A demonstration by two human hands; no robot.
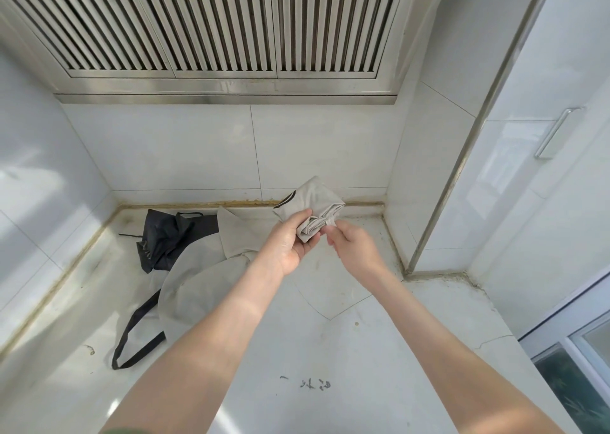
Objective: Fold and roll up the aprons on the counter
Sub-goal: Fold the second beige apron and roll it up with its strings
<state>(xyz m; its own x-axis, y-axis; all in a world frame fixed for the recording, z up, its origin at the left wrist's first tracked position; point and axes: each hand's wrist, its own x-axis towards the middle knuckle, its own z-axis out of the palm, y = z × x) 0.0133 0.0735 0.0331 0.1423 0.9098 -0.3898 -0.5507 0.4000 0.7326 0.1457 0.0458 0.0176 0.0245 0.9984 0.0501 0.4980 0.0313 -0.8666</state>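
Over the counter (363, 351), left hand (290, 242) and right hand (356, 245) grip folded apron (317, 202).

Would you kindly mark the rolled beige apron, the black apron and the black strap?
rolled beige apron (317, 199): head view, upper fold
black apron (165, 235): head view, crumpled middle
black strap (134, 324): head view, left side

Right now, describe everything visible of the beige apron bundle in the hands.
The beige apron bundle is soft-looking cloth, folded into a compact wad with layered edges and dark trim at its upper left. It is held above the counter; the left hand grips it from below, the right hand pinches its lower edge.
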